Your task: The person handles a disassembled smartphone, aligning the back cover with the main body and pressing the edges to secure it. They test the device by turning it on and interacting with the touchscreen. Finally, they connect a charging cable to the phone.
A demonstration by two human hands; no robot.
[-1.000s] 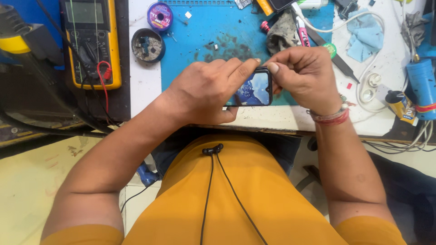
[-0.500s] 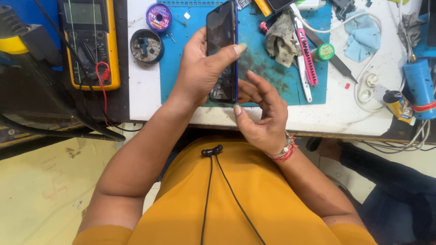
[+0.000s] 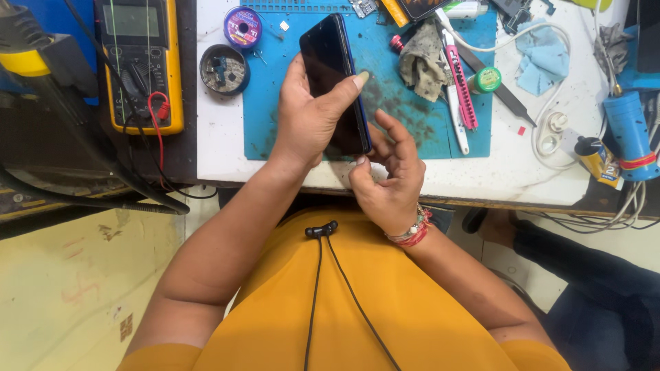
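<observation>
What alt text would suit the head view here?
The left hand holds a dark smartphone upright over a blue work mat, while the right hand touches its lower edge. A yellow multimeter sits to the left, with tools scattered on the white bench.

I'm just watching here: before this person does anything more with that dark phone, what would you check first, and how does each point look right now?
1. Left hand grips the phone firmly, thumb across the screen: ok.
2. Right hand supports the lower end: fingertips sit at the bottom edge, but whether they touch it, cannot tell.
3. Phone is above the blue mat, not beyond the table edge: ok.
4. Screen is free of cracks: dark and glossy, cannot tell.
5. Landing space on the mat: a rag and pink knife lie close to the right, not ok.
</observation>
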